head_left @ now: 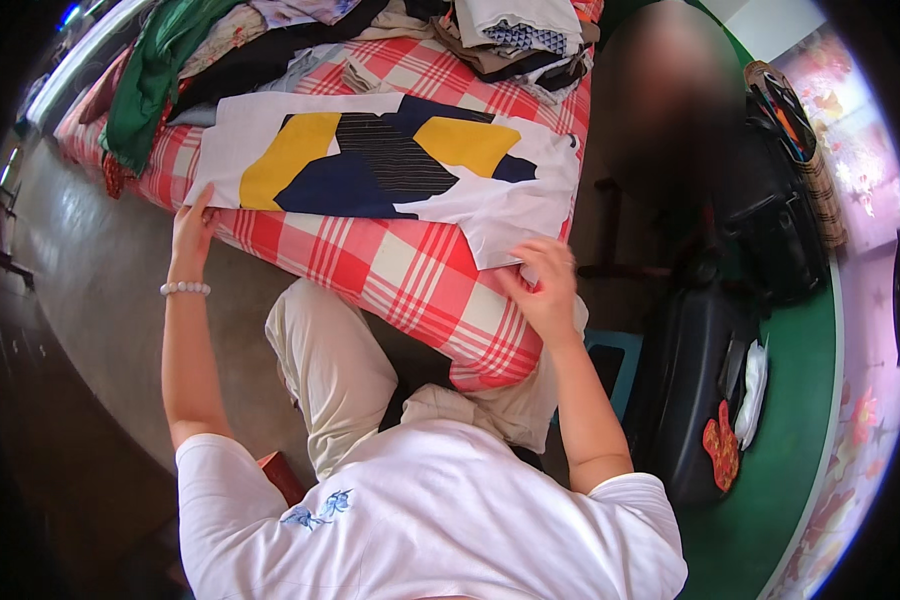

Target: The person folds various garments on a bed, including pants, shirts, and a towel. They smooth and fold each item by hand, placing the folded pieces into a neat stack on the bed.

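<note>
A white short-sleeved shirt (370, 165) with yellow, navy and black angular patches lies folded lengthwise across a red-and-white checked bedspread (370, 265). At its left end my left hand (195, 228) pinches the lower corner of the hem between thumb and fingers. The sleeve hangs toward me on the right side. My right hand (547, 290) grips the sleeve's edge, with thumb and fingertips closed on the cloth. Between the two hands the shirt lies mostly flat.
Loose clothes, including a green garment (165, 80), heap at the far left. Folded clothes (520, 40) are stacked at the far right. A blurred person (675, 90) is beyond the bed's right side. Black cases (700, 370) and a blue stool (615, 365) stand at right.
</note>
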